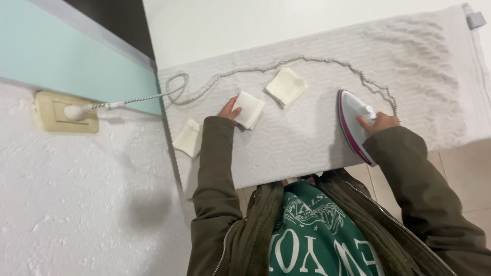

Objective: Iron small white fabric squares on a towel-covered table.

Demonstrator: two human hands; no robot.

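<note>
1. A folded cloth square (249, 109) at the centre of the frame is pinned flat by the fingers of the left hand (229, 110) on the padded ironing board (307, 138).
2. The iron (354, 124), right of centre, is gripped at its handle by the right hand (379, 122).
3. Two more cloth squares are seen: one (286, 86) just above, one (188, 138) at the board's left edge.
4. The iron's cord (245, 71) is run to a wall socket (66, 112) at upper left.

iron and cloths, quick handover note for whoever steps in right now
Left hand rests on the middle cloth.
Right hand grips the iron, which stands on the board; its cord is plugged into the wall socket.
One folded cloth lies beyond, another at the board's left edge.
Which cloths are already pressed cannot be told.
</note>
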